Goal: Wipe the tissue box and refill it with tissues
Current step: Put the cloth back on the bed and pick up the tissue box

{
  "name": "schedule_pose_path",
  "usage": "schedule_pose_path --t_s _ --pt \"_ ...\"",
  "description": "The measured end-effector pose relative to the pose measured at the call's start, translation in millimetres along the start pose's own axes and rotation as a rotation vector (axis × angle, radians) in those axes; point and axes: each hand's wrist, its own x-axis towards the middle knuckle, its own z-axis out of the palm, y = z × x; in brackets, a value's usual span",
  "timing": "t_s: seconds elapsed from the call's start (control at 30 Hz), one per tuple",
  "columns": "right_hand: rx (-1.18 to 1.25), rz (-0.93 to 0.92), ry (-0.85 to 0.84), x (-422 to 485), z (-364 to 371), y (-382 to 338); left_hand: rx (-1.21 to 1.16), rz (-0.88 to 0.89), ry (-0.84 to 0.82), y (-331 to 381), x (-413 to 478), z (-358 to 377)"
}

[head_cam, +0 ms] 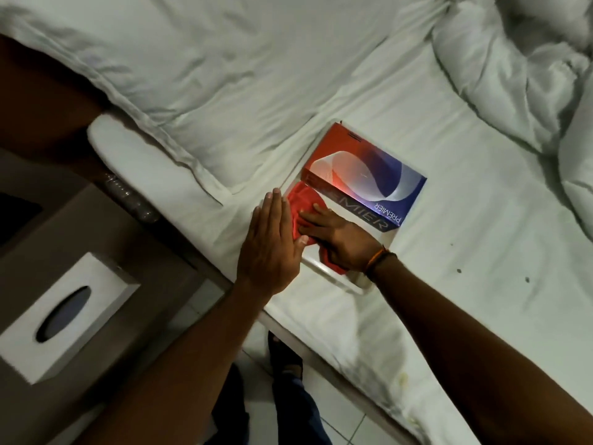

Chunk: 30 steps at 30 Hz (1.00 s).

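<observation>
A glossy white tissue box base [349,282] lies flat on the bed near its edge. On its far part sits a red and blue "PREMIER" tissue pack [365,175], mirrored in the gloss. My right hand [343,240] presses a red cloth [301,200] flat onto the base, fingers stretched toward the upper left. My left hand [269,248] is flat with straight fingers, set against the base's left side, touching the cloth's edge. A white tissue box cover [67,313] with a dark oval slot stands on the bedside table at the left.
The brown bedside table [128,252] stands left of the bed, with a clear plastic bottle [131,197] lying between them. A white pillow [192,75] lies behind the base, a crumpled duvet [529,75] at the right. Tiled floor [321,396] and my foot show below.
</observation>
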Motion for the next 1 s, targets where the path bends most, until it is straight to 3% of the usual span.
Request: schedule_pose_path --t_s 0.23,0.43,0.53,0.77,1.0 --pt "0.078 0.077 0.053 -4 -6 -4 0.036 -0.002 0.013 4 1 3" --pt "0.314 0.303 0.448 -29 -33 -29 0.020 0.025 -0.014 14 20 -13" --pt "0.326 0.348 0.510 -48 -41 -35 0.000 0.080 0.003 24 37 -22" --pt "0.344 0.365 0.472 -56 -42 -52 -0.030 0.025 -0.017 26 42 -45" --pt "0.330 0.114 0.318 32 -2 -131 0.004 -0.212 -0.035 -68 -29 -65"
